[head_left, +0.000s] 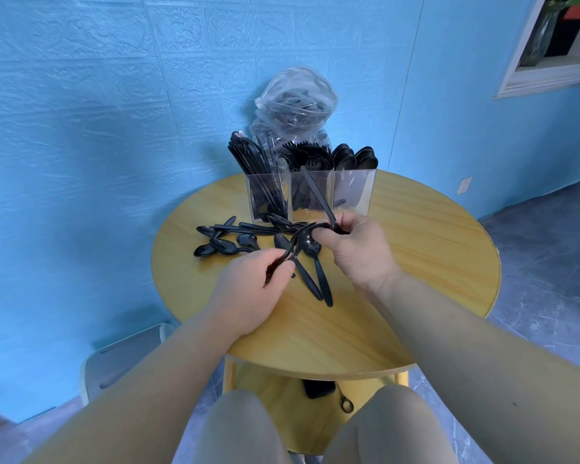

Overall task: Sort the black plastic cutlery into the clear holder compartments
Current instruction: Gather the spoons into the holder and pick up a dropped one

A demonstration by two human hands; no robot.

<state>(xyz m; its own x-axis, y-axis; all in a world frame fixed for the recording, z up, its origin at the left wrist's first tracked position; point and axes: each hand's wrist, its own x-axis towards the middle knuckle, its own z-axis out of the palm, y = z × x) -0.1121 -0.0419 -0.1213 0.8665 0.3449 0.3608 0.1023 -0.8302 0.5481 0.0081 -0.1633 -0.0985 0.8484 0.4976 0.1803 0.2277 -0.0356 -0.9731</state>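
Observation:
A clear holder [352, 192] with three compartments stands at the far side of the round wooden table [416, 262]. Knives fill its left compartment, forks the middle, spoons the right. Loose black spoons and other cutlery [228, 244] lie in front of it. My right hand [355, 249] grips the handle of a black knife [315, 192] that points up and back toward the holder. My left hand [248, 289] pinches a black fork [292, 244] by its handle, its curved head reaching toward my right hand. Two spoons [320, 276] lie between my hands.
A clear plastic bag [295, 98] holding more black cutlery leans on the blue wall behind the holder. A white stool [121, 360] stands low at the left. A dark object [318, 390] lies on the shelf under the table. My knees are at the bottom edge.

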